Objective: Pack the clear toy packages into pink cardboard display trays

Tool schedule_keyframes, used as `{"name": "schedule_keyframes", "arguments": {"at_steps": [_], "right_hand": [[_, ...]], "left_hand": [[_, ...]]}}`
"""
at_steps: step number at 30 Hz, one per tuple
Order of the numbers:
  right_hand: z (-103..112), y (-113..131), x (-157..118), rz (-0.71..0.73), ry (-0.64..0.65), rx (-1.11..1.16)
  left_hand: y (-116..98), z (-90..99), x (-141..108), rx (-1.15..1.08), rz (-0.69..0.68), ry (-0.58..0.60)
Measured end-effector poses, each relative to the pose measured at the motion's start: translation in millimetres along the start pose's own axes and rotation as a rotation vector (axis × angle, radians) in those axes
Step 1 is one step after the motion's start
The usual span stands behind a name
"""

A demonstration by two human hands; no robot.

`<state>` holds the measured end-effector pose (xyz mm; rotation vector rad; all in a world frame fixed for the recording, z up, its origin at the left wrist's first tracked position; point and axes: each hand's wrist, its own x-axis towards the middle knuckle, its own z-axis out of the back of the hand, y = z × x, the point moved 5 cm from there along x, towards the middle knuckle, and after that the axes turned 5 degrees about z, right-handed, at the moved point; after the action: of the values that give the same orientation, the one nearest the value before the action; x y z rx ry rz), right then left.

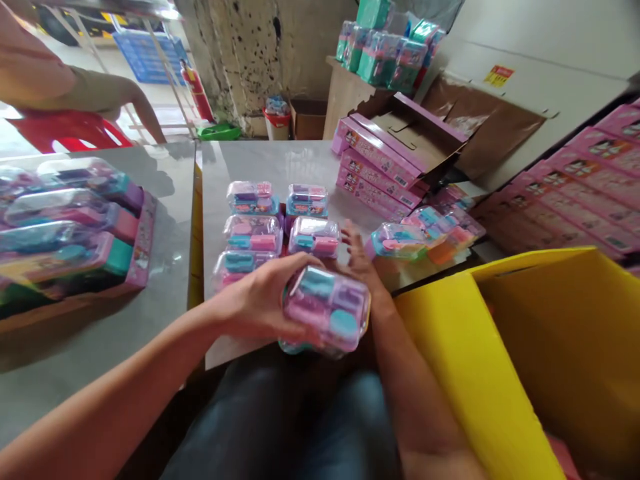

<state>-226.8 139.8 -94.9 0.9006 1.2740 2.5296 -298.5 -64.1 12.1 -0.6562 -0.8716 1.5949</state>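
My left hand (267, 300) is wrapped round a clear plastic case (327, 310) with pink, purple and teal pieces inside, above the table's front edge. Part of another case shows beneath it. Just beyond, to the right, my right hand (357, 257) has its fingers apart, with nothing seen in them. Similar cases stand in two columns on the table, one column (253, 233) at the left and the other (315, 237) at the right. More cases (425, 230) lie in a loose group right of my right hand.
Pink cartons (377, 160) are stacked at the back right. A yellow box (450, 333) stands at the right. On the left, a filled tray (143, 240) rests on another table; a person (95, 87) sits behind it. Green cases (380, 57) are piled farther back.
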Motion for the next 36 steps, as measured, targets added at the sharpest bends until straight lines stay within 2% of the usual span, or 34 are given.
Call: {"name": "schedule_keyframes", "arguments": {"at_steps": [2, 3, 5, 7, 9, 11, 14, 19, 22, 25, 29, 32, 34, 36], "right_hand": [[23, 15, -16, -0.045, -0.161, 0.121], [32, 27, -21, -0.031, -0.198, 0.195], [41, 53, -27, 0.019, -0.155, 0.292], [37, 73, -29, 0.015, -0.027, 0.336], [27, 80, -29, -0.050, 0.067, 0.344], [17, 77, -31, -0.106, 0.094, 0.338], [6, 65, -35, -0.098, 0.070, 0.306], [-7, 47, -46, -0.074, 0.071, 0.179], [-7, 48, -49, -0.049, 0.100, 0.132], [0, 67, -47, -0.005, 0.136, 0.023], [12, 119, -29, 0.159, 0.030, -0.214], [-3, 147, -13, 0.281, 0.151, -0.362], [-18, 152, -5, 0.308, 0.247, -0.483], [-30, 151, -1, 0.318, 0.304, -0.619]], "left_hand": [[0, 10.6, 7, -0.055, -0.003, -0.091], [1, 16.3, 12, -0.077, -0.003, -0.146], [4, 24.7, 26, -0.101, 0.008, -0.231], [6, 26.3, 40, -0.105, 0.014, -0.256], [7, 22.3, 50, -0.093, 0.006, -0.235], [7, 16.8, 54, -0.046, -0.014, -0.218], [9, 10.4, 51, 0.118, -0.055, -0.219], [7, 9.8, 39, 0.334, -0.130, -0.199], [8, 10.9, 35, 0.360, -0.131, -0.133], [14, 10.8, 34, 0.364, -0.084, -0.091], [22, 15.4, 37, 0.402, -0.080, -0.084], [22, 26.5, 34, 0.318, -0.128, -0.073], [23, 36.2, 25, 0.292, -0.117, -0.131], [25, 40.6, 14, 0.360, -0.092, -0.196]]}}
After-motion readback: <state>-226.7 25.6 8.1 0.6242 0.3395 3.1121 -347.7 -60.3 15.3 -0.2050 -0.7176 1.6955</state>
